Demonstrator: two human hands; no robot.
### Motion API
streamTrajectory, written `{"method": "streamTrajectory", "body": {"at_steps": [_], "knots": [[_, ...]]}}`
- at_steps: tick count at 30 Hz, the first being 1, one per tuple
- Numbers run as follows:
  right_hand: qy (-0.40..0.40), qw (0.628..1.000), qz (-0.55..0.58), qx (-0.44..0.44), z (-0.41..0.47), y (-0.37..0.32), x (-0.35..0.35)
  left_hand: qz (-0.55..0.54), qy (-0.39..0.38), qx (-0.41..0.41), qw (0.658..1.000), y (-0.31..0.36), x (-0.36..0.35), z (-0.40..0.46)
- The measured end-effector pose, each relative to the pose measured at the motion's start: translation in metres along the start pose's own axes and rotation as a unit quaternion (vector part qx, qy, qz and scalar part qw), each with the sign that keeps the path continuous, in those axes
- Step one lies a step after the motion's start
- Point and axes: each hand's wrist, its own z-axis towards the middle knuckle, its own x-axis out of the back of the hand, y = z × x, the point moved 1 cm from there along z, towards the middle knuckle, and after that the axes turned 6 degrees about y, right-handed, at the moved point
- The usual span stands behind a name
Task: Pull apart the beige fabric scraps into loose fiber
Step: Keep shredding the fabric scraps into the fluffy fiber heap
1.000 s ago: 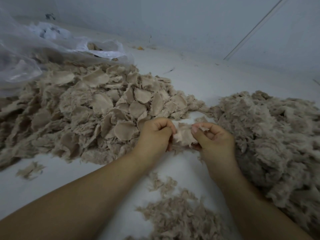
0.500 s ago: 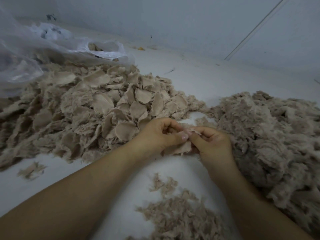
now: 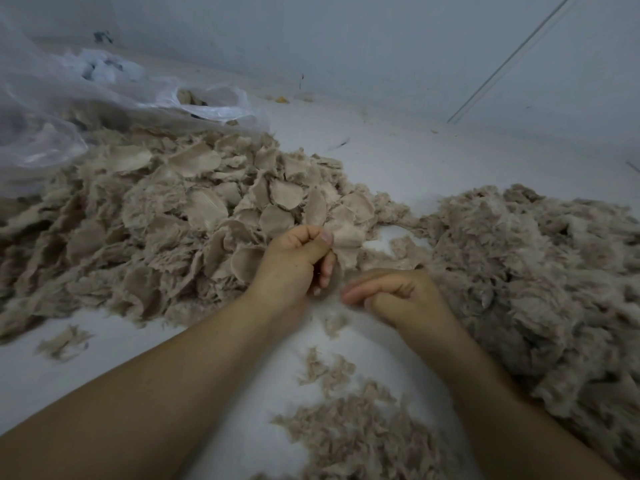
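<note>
My left hand [image 3: 298, 261] pinched a beige scrap [image 3: 346, 242] hanging up-and-down just beyond my curled right hand [image 3: 398, 296], whose hold I couldn't tell, the scrap pile [image 3: 180, 216] leftward and loose fiber [image 3: 540, 271] rightward.

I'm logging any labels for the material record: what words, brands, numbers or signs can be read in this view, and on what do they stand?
None can be read.
Clear plastic bag: dark smudges show on or through it, too blurred to tell whether they are print.
Pile of beige fabric scraps, heap of loose fiber, white surface, wall: no text.
</note>
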Motion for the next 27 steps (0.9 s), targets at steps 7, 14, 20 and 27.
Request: {"method": "streamTrajectory", "body": {"at_steps": [7,14,20,27], "knots": [[0.124,0.986,0.097,-0.060,0.006,0.011,0.000,0.027,-0.076,0.012,0.997,0.003,-0.002,-0.005],[0.157,0.979,0.105,-0.078,0.007,0.011,0.002,0.256,-0.086,-0.072,0.960,-0.002,-0.015,-0.012],[0.205,0.965,0.128,-0.102,0.008,0.011,0.004,0.296,-0.226,0.033,0.928,0.011,-0.003,-0.009],[0.213,0.965,0.129,-0.079,0.006,0.005,0.003,0.307,-0.210,0.052,0.927,0.012,-0.005,-0.010]]}}
